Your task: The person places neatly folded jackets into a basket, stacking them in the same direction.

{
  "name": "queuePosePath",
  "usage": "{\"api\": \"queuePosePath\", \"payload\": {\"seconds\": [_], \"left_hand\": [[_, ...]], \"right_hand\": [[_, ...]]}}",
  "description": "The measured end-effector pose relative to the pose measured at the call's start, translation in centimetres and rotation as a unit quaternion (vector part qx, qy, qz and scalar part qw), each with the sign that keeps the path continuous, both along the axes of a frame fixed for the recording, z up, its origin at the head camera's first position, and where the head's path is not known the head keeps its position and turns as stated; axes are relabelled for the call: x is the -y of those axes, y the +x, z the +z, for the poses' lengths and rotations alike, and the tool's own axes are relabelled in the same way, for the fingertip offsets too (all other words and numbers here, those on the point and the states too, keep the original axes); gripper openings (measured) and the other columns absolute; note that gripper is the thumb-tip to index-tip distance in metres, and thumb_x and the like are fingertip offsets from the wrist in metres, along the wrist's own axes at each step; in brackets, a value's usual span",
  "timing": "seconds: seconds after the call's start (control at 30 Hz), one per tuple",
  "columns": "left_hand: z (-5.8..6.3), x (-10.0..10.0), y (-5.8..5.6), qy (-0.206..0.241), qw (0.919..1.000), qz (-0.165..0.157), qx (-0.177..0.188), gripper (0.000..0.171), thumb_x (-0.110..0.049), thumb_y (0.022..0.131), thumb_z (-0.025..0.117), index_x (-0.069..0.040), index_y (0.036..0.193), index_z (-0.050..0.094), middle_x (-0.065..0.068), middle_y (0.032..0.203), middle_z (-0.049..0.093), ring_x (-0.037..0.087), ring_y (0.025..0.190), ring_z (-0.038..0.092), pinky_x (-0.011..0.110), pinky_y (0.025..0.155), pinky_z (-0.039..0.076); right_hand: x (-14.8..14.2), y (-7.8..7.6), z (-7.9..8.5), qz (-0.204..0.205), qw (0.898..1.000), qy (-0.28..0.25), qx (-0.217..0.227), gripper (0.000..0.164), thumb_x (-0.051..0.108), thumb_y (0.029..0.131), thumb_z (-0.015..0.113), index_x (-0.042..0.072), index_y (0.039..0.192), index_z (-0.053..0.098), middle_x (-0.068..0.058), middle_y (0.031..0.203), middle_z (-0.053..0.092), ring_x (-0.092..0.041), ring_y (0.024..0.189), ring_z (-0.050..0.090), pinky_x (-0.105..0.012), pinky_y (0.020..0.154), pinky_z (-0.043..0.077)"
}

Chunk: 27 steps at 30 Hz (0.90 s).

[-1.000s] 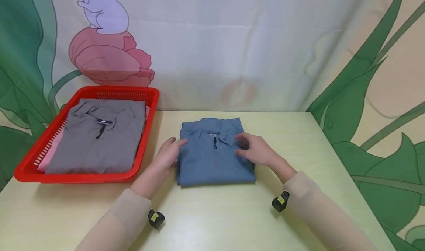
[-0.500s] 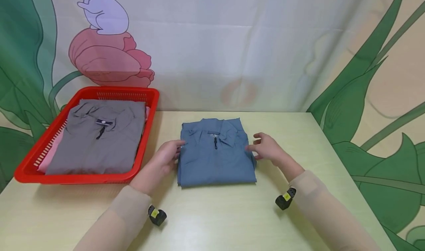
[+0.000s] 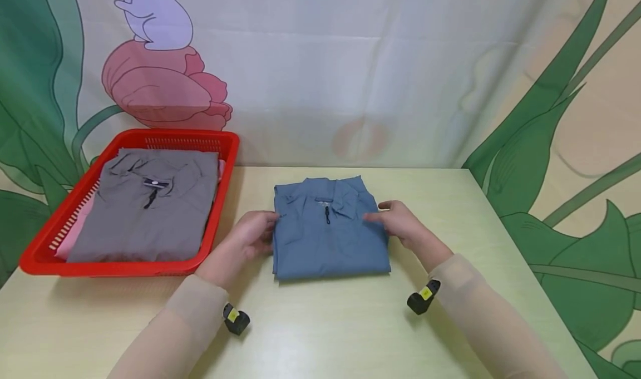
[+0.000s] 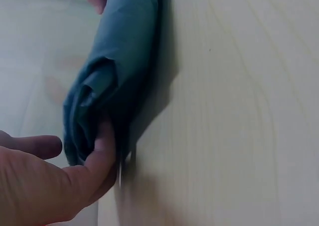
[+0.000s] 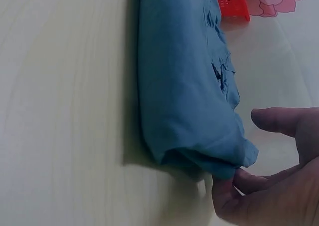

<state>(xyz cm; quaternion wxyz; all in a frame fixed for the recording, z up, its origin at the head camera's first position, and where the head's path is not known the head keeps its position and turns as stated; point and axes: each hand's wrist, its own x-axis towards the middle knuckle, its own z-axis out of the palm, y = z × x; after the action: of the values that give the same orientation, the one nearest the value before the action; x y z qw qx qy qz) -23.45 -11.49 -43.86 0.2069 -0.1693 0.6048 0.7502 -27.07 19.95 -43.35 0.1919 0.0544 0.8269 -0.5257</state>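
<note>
A folded blue zip-up jacket (image 3: 330,240) lies on the table, with its collar at the far side and a black zipper pull showing. At its left edge, my left hand (image 3: 254,231) has fingers tucked against and under the folded layers. In the left wrist view the left thumb (image 4: 45,146) stands just off the cloth. My right hand (image 3: 400,223) is at the right edge, fingertips beneath it. The right thumb (image 5: 274,120) is raised clear of the jacket (image 5: 184,86) in the right wrist view. Fingertips under the cloth are partly hidden.
Left of the jacket stands a red plastic basket (image 3: 231,184). It holds a folded grey jacket (image 3: 160,217) on top of something pink (image 3: 75,234). A printed curtain (image 3: 320,78) hangs behind the pale wooden table (image 3: 325,329).
The right hand first moved out from above the jacket to its right side, then came in to the edge. The jacket has shifted slightly right; the left hand stays at its left edge.
</note>
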Motion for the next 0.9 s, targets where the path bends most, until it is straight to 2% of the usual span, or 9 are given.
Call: {"api": "queuePosePath", "payload": {"seconds": [0.03,0.13,0.2,0.23,0.27,0.37,0.6,0.9], "left_hand": [[-0.1,0.0,0.0,-0.001,1.0000,-0.002,-0.002,0.049,-0.013,0.107,0.045,0.007,0.151,0.037,0.017,0.133,0.047,0.028,0.119,0.048,0.044,0.102,0.047],[-0.3,-0.1,-0.2,-0.007,0.9999,-0.009,-0.008,0.052,-0.012,0.107,0.046,0.003,0.156,0.033,0.018,0.135,0.048,0.028,0.118,0.049,0.042,0.098,0.048],[-0.3,-0.2,-0.2,-0.009,0.9998,-0.013,-0.011,0.055,-0.011,0.107,0.046,0.001,0.158,0.029,0.019,0.139,0.047,0.029,0.120,0.049,0.043,0.099,0.048],[-0.3,-0.2,-0.3,-0.011,0.9998,-0.013,-0.011,0.056,-0.011,0.107,0.047,-0.001,0.159,0.028,0.020,0.141,0.046,0.030,0.121,0.048,0.044,0.099,0.047],[-0.3,-0.3,-0.3,-0.012,0.9998,-0.014,-0.011,0.057,-0.012,0.107,0.047,-0.001,0.160,0.027,0.020,0.143,0.044,0.031,0.122,0.047,0.044,0.099,0.047],[-0.4,-0.3,-0.3,-0.013,0.9998,-0.011,-0.009,0.059,-0.013,0.107,0.049,-0.003,0.160,0.026,0.020,0.145,0.043,0.031,0.123,0.046,0.045,0.100,0.046],[-1.0,-0.5,-0.4,-0.027,0.9994,-0.014,-0.019,0.064,-0.010,0.104,0.058,-0.003,0.159,0.028,0.022,0.149,0.043,0.033,0.124,0.050,0.048,0.107,0.045],[-1.0,-0.7,-0.3,-0.051,0.9979,-0.016,-0.035,0.066,-0.001,0.099,0.061,-0.004,0.158,0.032,0.020,0.146,0.046,0.030,0.119,0.051,0.045,0.108,0.045]], "right_hand": [[0.0,0.0,0.0,-0.001,1.000,0.004,-0.002,0.078,0.022,0.095,0.072,-0.010,0.153,0.032,-0.022,0.142,0.050,-0.026,0.101,0.051,-0.045,0.100,0.048],[0.2,-0.1,-0.1,0.000,1.000,0.006,-0.005,0.075,0.021,0.095,0.072,-0.010,0.152,0.035,-0.019,0.136,0.053,-0.021,0.096,0.050,-0.037,0.088,0.047],[0.3,-0.1,-0.2,-0.007,1.000,-0.016,0.000,0.074,0.016,0.094,0.072,-0.009,0.153,0.034,-0.019,0.137,0.053,-0.023,0.103,0.053,-0.036,0.092,0.047],[0.4,-0.1,-0.2,-0.013,0.999,-0.029,0.002,0.073,0.012,0.094,0.070,-0.008,0.154,0.033,-0.021,0.149,0.044,-0.026,0.115,0.052,-0.038,0.099,0.046],[0.5,-0.1,-0.2,-0.017,0.999,-0.043,0.004,0.074,0.009,0.094,0.069,-0.008,0.155,0.032,-0.023,0.151,0.042,-0.030,0.128,0.047,-0.042,0.106,0.043],[0.6,-0.1,-0.3,-0.026,0.996,-0.080,0.010,0.075,-0.001,0.093,0.064,-0.009,0.157,0.026,-0.028,0.154,0.037,-0.038,0.142,0.038,-0.050,0.116,0.034],[0.3,-0.2,-0.5,-0.037,0.991,-0.123,0.038,0.080,-0.007,0.091,0.062,-0.004,0.159,0.021,-0.027,0.159,0.031,-0.038,0.146,0.033,-0.048,0.118,0.031],[0.1,-0.1,0.7,0.008,0.991,-0.130,0.040,0.088,-0.012,0.086,0.058,-0.003,0.161,0.014,-0.026,0.161,0.025,-0.036,0.148,0.028,-0.051,0.120,0.026]]}}
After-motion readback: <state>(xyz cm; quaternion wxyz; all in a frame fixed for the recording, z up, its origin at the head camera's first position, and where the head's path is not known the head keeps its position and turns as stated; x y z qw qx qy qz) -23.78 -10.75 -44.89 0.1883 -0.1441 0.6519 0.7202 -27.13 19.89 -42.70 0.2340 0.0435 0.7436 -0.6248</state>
